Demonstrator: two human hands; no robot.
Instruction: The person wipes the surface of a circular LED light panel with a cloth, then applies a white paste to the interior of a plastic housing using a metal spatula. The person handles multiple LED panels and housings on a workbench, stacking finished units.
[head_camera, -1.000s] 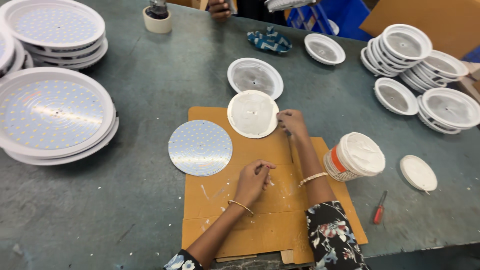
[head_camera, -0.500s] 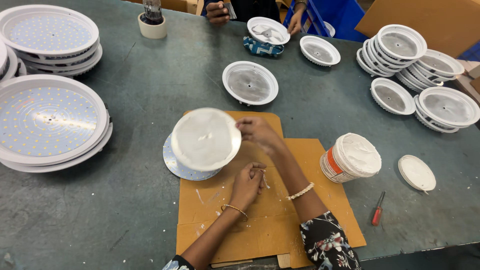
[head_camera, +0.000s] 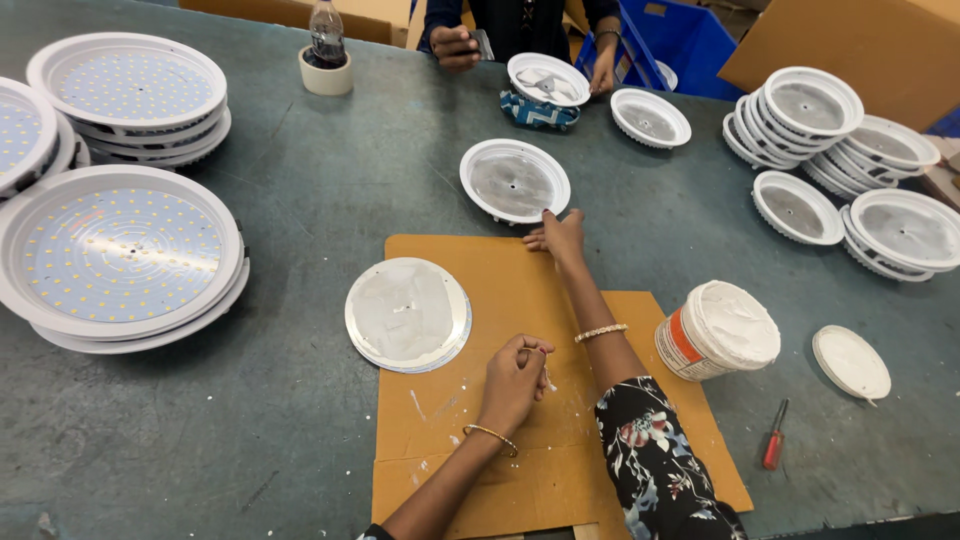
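Observation:
My left hand (head_camera: 515, 378) rests on the brown cardboard sheet (head_camera: 500, 470), its fingers closed on a small thin white-tipped tool. My right hand (head_camera: 560, 236) reaches forward, fingers spread, its tips touching the near rim of a round white lamp housing (head_camera: 514, 180). It grips nothing. A round metal disc (head_camera: 408, 312) smeared with whitish paste lies flat on another disc at the cardboard's left edge, apart from both hands.
Stacks of big round LED panels (head_camera: 120, 255) stand at the left and stacks of white housings (head_camera: 880, 200) at the right. A white paste tub (head_camera: 718, 335), its lid (head_camera: 850, 362) and a red screwdriver (head_camera: 773, 437) lie right of the cardboard. Another person's hands (head_camera: 455, 45) work across the table.
My right hand lifted the paste-coated disc, carried it left, laid it on the LED disc, let go, then reached to the white housing. My left hand stayed put.

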